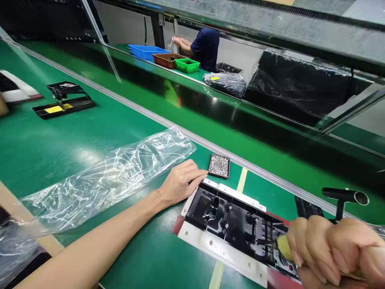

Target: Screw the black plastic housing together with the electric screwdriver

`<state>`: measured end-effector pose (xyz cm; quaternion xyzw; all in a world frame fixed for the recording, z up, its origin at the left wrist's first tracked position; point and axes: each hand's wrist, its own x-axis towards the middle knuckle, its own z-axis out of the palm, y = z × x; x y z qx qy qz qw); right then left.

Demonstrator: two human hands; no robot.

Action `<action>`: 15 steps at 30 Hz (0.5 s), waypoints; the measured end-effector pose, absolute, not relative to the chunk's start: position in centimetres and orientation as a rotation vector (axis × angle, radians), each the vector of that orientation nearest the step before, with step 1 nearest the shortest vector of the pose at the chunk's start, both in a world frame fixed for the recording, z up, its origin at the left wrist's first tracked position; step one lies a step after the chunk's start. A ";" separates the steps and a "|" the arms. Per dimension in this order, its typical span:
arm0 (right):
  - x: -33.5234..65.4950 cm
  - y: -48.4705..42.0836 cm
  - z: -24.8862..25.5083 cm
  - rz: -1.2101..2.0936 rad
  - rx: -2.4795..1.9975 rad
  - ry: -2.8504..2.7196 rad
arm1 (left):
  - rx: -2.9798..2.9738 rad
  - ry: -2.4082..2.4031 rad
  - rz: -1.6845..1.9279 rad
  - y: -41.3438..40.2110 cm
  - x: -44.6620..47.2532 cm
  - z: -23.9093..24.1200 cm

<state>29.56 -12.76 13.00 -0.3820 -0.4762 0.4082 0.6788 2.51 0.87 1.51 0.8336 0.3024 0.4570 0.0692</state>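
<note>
My right hand point(333, 249) is wrapped around the yellow handle of a screwdriver point(284, 247). The screwdriver's shaft points left over a long black plastic housing point(231, 224) that shows metal parts at its right end. The housing lies in a white fixture point(222, 251) with a red base. My left hand point(180, 180) is at the fixture's far left corner, thumb and index fingertips close together. Whatever they may pinch is too small to see. Just beyond those fingertips sits a small black tray of screws point(219, 165).
A clear plastic bag point(120, 172) lies along the left. A black bracket assembly point(64, 100) stands farther left. A black tube-topped part point(344, 196) rises behind my right hand. Beyond the metal rail point(144, 114), a co-worker point(207, 48) handles clear plastic near blue, brown and green bins point(188, 66).
</note>
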 end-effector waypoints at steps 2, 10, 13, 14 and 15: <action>28.9 -12.7 13.8 0.963 -0.864 -1.066 | 2.520 0.912 1.377 0.7 2.5 1.5; 28.7 -12.6 14.9 1.006 -0.892 -1.118 | 2.525 0.919 1.349 0.8 2.4 1.3; 28.5 -12.7 15.0 1.017 -0.905 -1.080 | 2.511 0.922 1.349 0.7 2.4 1.3; 28.3 -12.7 15.0 1.007 -0.901 -1.063 | 2.509 0.923 1.347 0.7 2.5 1.3; 28.1 -12.7 15.1 0.997 -0.898 -1.047 | 2.508 0.923 1.346 0.7 2.5 1.4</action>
